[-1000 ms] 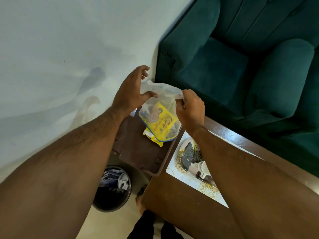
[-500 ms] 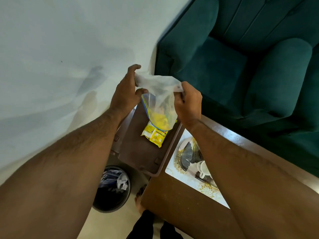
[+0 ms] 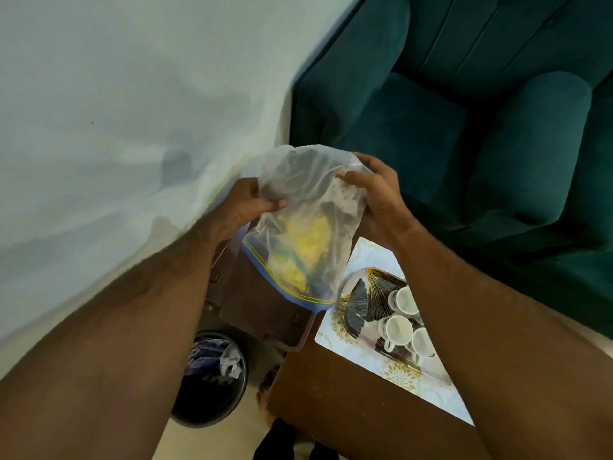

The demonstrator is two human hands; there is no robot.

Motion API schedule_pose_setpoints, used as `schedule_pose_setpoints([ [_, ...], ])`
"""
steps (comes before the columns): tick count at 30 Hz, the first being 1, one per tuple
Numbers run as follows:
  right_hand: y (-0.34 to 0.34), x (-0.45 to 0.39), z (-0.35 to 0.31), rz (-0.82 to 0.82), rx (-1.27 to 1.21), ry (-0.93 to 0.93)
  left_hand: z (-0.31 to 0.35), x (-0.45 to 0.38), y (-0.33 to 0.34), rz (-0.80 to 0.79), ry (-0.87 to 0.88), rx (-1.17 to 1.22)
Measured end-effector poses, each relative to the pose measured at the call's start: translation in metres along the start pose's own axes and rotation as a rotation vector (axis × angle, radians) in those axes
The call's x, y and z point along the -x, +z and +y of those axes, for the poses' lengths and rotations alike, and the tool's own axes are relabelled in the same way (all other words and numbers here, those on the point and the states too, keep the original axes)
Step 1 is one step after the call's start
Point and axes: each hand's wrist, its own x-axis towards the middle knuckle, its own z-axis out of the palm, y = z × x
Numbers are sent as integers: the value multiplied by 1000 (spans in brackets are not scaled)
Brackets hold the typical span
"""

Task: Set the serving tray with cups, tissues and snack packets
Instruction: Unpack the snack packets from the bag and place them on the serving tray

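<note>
1. Nearest, at about 7 o'clock, a dark bin (image 3: 212, 380) stands on the floor beside the brown tabletop (image 3: 335, 400).
2. At 4 o'clock a patterned mat (image 3: 403, 376) lies on the tabletop and carries the serving tray (image 3: 360, 305), with white cups (image 3: 403, 322) clustered on it.
3. A brown bin (image 3: 262, 313) sits just left of the tray.
4. Above it hangs a clear zip bag (image 3: 298, 227) with blurred yellow snack packets (image 3: 306, 242) inside.
5. Left hand (image 3: 247, 202) pinches the bag's 9 o'clock side; right hand (image 3: 376, 192) grips its 2 o'clock edge.
6. Farthest, a teal armchair (image 3: 464, 111) stands against the pale wall (image 3: 126, 94).
</note>
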Motion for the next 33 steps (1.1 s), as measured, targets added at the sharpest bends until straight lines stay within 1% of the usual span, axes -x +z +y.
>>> schedule_pose_setpoints([
  [2,-9,-2,15,30,-56,89,-10,0,6,11,-33,40],
  [4,-20,1,36,-9,-77,164,-21,-3,10,69,-65,41],
  [7,-33,12,67,-60,10,270,-32,-6,17,145,-121,82],
  [9,-40,15,89,-63,87,303,-40,-8,21,167,-140,67],
  [11,-41,14,105,14,95,265,-49,-9,25,190,-136,27],
  [12,-41,12,109,66,87,226,-54,-9,27,236,-119,-2],
  [15,-41,7,117,175,153,77,-66,-7,30,469,-52,-41],
  [17,-41,4,118,171,219,-13,-72,-6,29,559,8,-17],
  [18,-41,3,120,140,257,-42,-75,-7,27,573,27,-4],
  [20,-40,0,123,61,338,-74,-77,-11,25,541,67,-47],
  [22,-38,1,128,-5,386,-66,-79,-11,22,450,104,-68],
  [23,-37,3,130,-35,435,-63,-79,-9,21,392,92,-84],
  [24,-37,3,132,-63,524,-70,-80,-7,20,348,88,-135],
  [26,-37,3,137,-73,842,-131,-83,-1,16,250,123,-322],
  [27,-36,2,139,-40,975,-176,-86,1,15,203,164,-395],
  [29,-34,2,140,83,1124,-293,-90,5,13,131,243,-507],
  [31,-31,2,140,188,1169,-392,-91,6,9,163,281,-602],
  [33,-27,2,139,201,1174,-458,-90,9,7,244,371,-705],
])
